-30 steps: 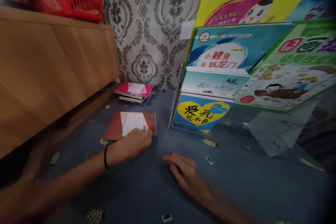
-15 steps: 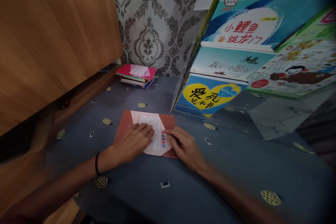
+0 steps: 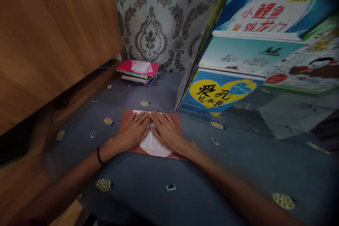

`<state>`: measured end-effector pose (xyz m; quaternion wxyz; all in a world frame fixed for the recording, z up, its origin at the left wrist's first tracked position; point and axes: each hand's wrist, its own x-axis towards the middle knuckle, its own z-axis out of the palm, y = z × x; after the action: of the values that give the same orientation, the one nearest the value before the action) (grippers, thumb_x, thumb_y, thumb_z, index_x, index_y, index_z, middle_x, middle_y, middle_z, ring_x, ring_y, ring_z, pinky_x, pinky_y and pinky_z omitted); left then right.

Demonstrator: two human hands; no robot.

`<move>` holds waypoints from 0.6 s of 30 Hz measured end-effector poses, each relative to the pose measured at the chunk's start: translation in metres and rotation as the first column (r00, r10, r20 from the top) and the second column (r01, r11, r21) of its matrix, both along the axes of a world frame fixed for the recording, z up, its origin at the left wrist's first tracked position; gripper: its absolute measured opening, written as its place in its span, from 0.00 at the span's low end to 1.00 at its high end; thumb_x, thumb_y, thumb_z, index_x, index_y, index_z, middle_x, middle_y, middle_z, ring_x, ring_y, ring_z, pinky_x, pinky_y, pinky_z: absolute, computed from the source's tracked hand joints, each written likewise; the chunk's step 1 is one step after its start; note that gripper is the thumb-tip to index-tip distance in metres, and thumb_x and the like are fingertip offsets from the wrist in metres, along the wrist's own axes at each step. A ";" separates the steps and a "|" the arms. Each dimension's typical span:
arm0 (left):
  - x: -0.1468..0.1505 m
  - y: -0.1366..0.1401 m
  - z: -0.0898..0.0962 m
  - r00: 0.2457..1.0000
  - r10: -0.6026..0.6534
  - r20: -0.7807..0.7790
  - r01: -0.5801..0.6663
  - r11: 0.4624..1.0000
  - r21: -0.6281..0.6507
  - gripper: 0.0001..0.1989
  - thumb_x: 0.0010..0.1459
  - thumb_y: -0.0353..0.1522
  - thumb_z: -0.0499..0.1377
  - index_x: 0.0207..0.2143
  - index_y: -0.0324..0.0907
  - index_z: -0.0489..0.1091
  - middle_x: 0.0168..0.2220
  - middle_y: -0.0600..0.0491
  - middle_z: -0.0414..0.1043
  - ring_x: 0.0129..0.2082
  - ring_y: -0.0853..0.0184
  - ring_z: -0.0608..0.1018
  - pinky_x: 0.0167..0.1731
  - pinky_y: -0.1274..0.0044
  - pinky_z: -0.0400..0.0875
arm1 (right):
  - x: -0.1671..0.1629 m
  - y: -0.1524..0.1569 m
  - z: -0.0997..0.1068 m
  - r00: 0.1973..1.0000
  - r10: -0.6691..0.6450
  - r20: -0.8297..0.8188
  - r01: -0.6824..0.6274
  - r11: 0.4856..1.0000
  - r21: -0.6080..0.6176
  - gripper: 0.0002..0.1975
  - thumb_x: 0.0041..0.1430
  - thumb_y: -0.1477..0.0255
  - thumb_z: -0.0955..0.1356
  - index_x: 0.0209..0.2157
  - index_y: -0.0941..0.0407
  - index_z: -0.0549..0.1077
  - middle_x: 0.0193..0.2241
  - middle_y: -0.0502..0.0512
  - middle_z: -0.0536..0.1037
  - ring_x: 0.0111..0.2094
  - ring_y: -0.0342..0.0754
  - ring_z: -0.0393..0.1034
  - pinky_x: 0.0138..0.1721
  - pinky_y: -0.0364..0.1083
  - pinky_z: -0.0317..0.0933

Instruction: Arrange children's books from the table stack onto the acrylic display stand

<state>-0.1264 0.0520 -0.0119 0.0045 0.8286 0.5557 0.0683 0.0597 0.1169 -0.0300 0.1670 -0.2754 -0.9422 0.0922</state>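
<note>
A thin brown-and-pink book (image 3: 156, 150) lies closed and flat on the dark blue patterned cloth (image 3: 137, 180), with printed text on its face. My left hand (image 3: 134, 130) rests palm down on its left half, fingers stretched toward the far edge. Beside it, my right hand (image 3: 169, 132) lies flat on the right half, its fingers also extended. The fingertips of both hands come close together near the book's far middle. Much of the cover is hidden under them. A black band (image 3: 99, 156) circles my left wrist.
A stack of books (image 3: 137, 72) with a pink one on top sits at the back, near the patterned wall (image 3: 150, 39). On the right stands a display rack holding picture books (image 3: 219, 91). A wooden cabinet (image 3: 58, 24) overhangs the left side.
My right hand has moved from the book's right edge onto its cover, flattening beside the left. My left hand has shifted slightly toward the far edge with fingers straighter. The view has shifted slightly.
</note>
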 end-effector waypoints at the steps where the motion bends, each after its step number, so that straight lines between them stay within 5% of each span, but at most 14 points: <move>1: 0.001 0.000 -0.001 1.000 0.000 0.001 0.000 1.000 0.001 0.24 0.72 0.37 0.44 0.66 0.36 0.56 0.68 0.38 0.58 0.70 0.56 0.59 0.66 0.57 0.56 | 0.000 0.000 -0.001 1.000 -0.006 -0.004 0.006 1.000 0.009 0.28 0.68 0.70 0.60 0.66 0.64 0.59 0.66 0.70 0.64 0.69 0.57 0.54 0.67 0.62 0.51; 7: -0.014 0.003 0.005 0.997 -0.047 0.060 0.051 0.997 -0.064 0.24 0.73 0.37 0.45 0.67 0.39 0.55 0.69 0.41 0.56 0.70 0.58 0.58 0.67 0.60 0.54 | 0.002 0.000 -0.007 1.000 -0.013 0.006 0.013 0.998 0.058 0.27 0.68 0.70 0.60 0.65 0.65 0.60 0.65 0.70 0.65 0.68 0.57 0.57 0.66 0.63 0.53; 12: -0.057 0.024 0.017 0.972 -0.081 0.220 0.124 0.974 -0.190 0.20 0.72 0.34 0.47 0.62 0.43 0.64 0.67 0.45 0.61 0.68 0.62 0.63 0.66 0.65 0.55 | 0.005 0.003 -0.005 0.999 0.017 0.037 -0.020 0.997 0.072 0.23 0.70 0.69 0.59 0.62 0.60 0.66 0.64 0.68 0.67 0.67 0.58 0.58 0.66 0.65 0.53; 15: -0.077 0.040 0.016 0.918 -0.103 0.383 0.189 0.963 -0.193 0.16 0.69 0.32 0.53 0.56 0.42 0.70 0.59 0.46 0.72 0.59 0.62 0.72 0.60 0.69 0.62 | 0.001 -0.005 0.009 0.987 0.152 0.044 -0.154 0.987 0.046 0.20 0.71 0.72 0.58 0.59 0.58 0.70 0.61 0.65 0.71 0.64 0.58 0.62 0.64 0.65 0.55; 18: -0.084 0.051 0.007 0.853 -0.121 0.508 0.214 0.969 -0.128 0.13 0.66 0.30 0.56 0.50 0.40 0.75 0.51 0.45 0.77 0.52 0.62 0.76 0.55 0.70 0.66 | -0.011 -0.024 0.028 0.921 0.390 0.021 -0.390 0.921 0.010 0.19 0.72 0.73 0.57 0.56 0.56 0.72 0.55 0.62 0.76 0.58 0.55 0.67 0.60 0.60 0.61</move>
<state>-0.2101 0.1028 -0.0048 0.2276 0.8246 0.4652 0.2277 0.0483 0.0925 -0.0020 0.1384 -0.0822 -0.9803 0.1143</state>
